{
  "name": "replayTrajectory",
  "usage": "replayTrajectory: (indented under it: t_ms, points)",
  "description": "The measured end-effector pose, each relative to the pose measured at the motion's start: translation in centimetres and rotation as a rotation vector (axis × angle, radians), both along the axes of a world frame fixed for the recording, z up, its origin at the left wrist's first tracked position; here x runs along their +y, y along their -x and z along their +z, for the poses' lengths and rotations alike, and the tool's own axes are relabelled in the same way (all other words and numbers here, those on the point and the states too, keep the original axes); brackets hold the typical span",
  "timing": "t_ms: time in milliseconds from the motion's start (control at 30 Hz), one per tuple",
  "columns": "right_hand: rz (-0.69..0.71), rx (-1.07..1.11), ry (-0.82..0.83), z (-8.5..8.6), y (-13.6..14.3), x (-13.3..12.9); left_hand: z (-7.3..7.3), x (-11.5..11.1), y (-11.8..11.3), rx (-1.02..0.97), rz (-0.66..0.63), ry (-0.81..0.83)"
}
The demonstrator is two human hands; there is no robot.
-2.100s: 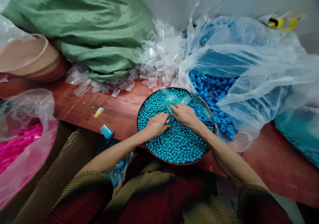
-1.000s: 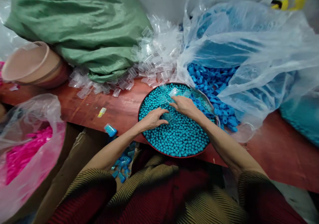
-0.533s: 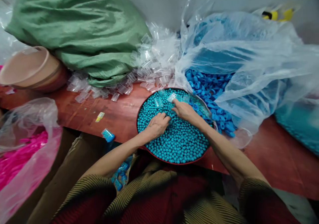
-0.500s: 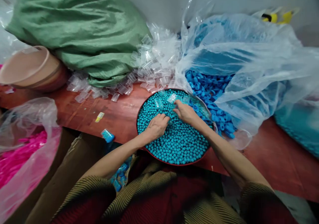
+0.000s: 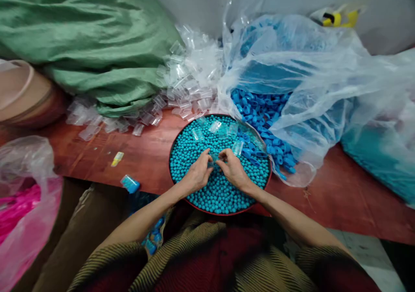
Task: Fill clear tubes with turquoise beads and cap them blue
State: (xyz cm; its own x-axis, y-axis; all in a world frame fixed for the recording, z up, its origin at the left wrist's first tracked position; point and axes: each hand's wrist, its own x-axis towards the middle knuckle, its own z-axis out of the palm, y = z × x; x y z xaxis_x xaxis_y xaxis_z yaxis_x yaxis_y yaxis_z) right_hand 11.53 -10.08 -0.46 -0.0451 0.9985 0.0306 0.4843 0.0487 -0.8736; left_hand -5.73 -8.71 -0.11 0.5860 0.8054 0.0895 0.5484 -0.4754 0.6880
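A round, red-rimmed tray (image 5: pixel 170 171) full of small turquoise beads (image 5: pixel 223 201) lies under both my hands. My left hand (image 5: pixel 198 171) is closed over the middle of the beads, pinching a small clear plastic case (image 5: pixel 212 161) that its fingers partly cover. Facing it, my right hand (image 5: pixel 234 171) has its fingertips pinched close to that case; what they hold, if anything, is too small to make out. Several more clear cases (image 5: pixel 215 126) rest on the beads at the back. Blue plastic caps (image 5: pixel 251 148) lie on the tray's right side.
Behind the tray are a heap of clear cases (image 5: pixel 194 88), a green sack (image 5: pixel 106 36) and a plastic bag (image 5: pixel 311 80) spilling blue caps. A bead-filled case (image 5: pixel 130 184) lies at the table's (image 5: pixel 152 153) front edge. A pail (image 5: pixel 26 93) and a bag of pink pieces (image 5: pixel 26 210) are left.
My right hand has come from the clear cases at the tray's back toward my left hand, and the two now nearly meet. My left hand has turned upward. The view has shifted right.
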Motion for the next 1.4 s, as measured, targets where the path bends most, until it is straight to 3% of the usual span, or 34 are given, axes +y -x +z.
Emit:
replayTrajectory:
  t_ms: [100,267,367,467,567,700,833,900,1000,1167,1233,1333,1400]
  points:
    - [0.090,-0.058,0.042,-0.3,0.7,-0.8,-0.3,0.1,0.4,0.013,0.007,0.018]
    - [0.223,-0.667,0.003,2.4,-0.4,-1.0,0.9,0.4,-0.2,0.223,-0.038,-0.020]
    - [0.159,-0.955,-0.022,3.8,-2.1,0.1,1.6,0.6,-0.7,0.347,-0.081,-0.026]
    - [0.132,-1.091,-0.002,4.0,-3.7,1.5,1.6,0.6,-0.9,0.354,-0.101,-0.033]
    - [0.128,-0.998,-0.058,3.5,-4.3,2.5,1.3,0.3,-0.7,0.300,-0.083,-0.092]
    - [0.101,-0.507,-0.211,2.1,-2.9,2.7,0.5,0.1,-0.5,0.193,-0.075,-0.189]
    - [0.249,-0.164,-0.098,1.0,-1.2,2.1,-0.6,0.1,-0.1,0.129,-0.063,-0.211]
    - [0.356,-0.194,-0.035,1.3,-1.0,1.9,-0.9,0.1,0.1,0.121,-0.062,-0.177]
    - [0.451,-0.439,0.015,2.8,-1.2,2.4,-0.2,0.3,0.0,0.174,-0.053,-0.095]
    - [0.152,-0.845,-0.136,4.7,-1.3,6.9,2.3,0.7,-0.9,0.415,-0.089,-0.023]
    - [0.153,-0.936,-0.105,4.6,-1.3,8.9,2.6,0.6,-1.1,0.452,-0.071,-0.015]
    - [0.227,-0.912,-0.069,3.9,-1.7,10.0,2.0,0.2,-0.8,0.389,-0.022,-0.028]
    - [0.211,-0.766,-0.119,3.4,-2.0,9.2,1.3,-0.1,-0.5,0.301,0.020,-0.080]
